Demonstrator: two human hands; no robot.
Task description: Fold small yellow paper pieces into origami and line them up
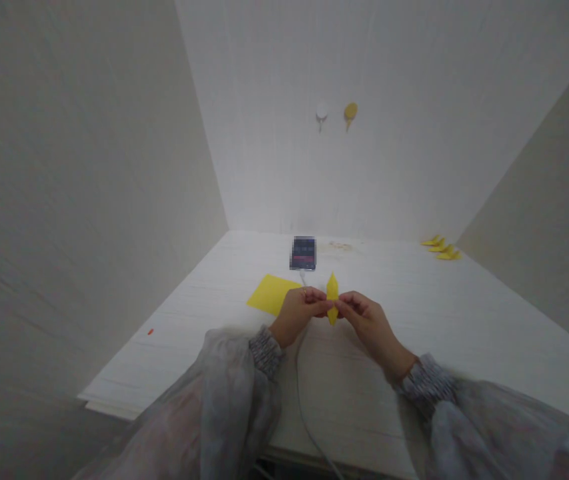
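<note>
Holding the folded paper (332, 288) between the left hand (294, 312) and the right hand (370, 321), in the middle of the near part of the counter (469, 327). Pinching one side with the left hand, with the thumb and fingers nearly together and just the thin paper between. Pinching the other side with the right hand in the same way, with just the fingertips on the edge. Using both sides, maybe to stop any bending or slipping. Pressing with fingertips only, perhaps so as not to squash the folds. Pointing the two tips of the paper up and down in this view, likely to see the middle well.

Having the flat yellow sheet (268, 292) lying partly behind the left hand, probably for easy reach. Not telling for sure about any touch between hand and sheet. Having the phone (304, 253) lying farther back, maybe for looking at without getting in the way. Seeing the cord (298, 367) running from the phone to the front edge, likely for power. Having the yellow shapes (439, 249) sitting close together in the far right corner, well apart from both hands, perhaps for safety from bumps. Seeing a red bit (150, 331) lying near the left edge, for no plain reason.
</note>
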